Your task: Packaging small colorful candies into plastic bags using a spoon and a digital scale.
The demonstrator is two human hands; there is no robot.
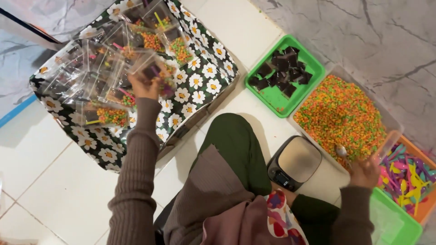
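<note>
My left hand [143, 86] reaches over a black box with a white daisy pattern [200, 81] and holds a small clear bag of coloured candy [154, 70] above the pile of filled clear bags [104, 68] inside it. My right hand [363, 172] rests at the near edge of a clear tub of orange, green and yellow candy beads [345, 113]. It grips an empty clear bag [386, 145]; a small metal spoon [341, 151] lies beside its fingers.
A green tray of dark chocolate squares [284, 72] stands behind the tub. A small kitchen scale [294, 162] sits by my knee. An orange tray of coloured plastic spoons [406, 174] and a green tray [393, 224] lie at the right. The floor is white tile.
</note>
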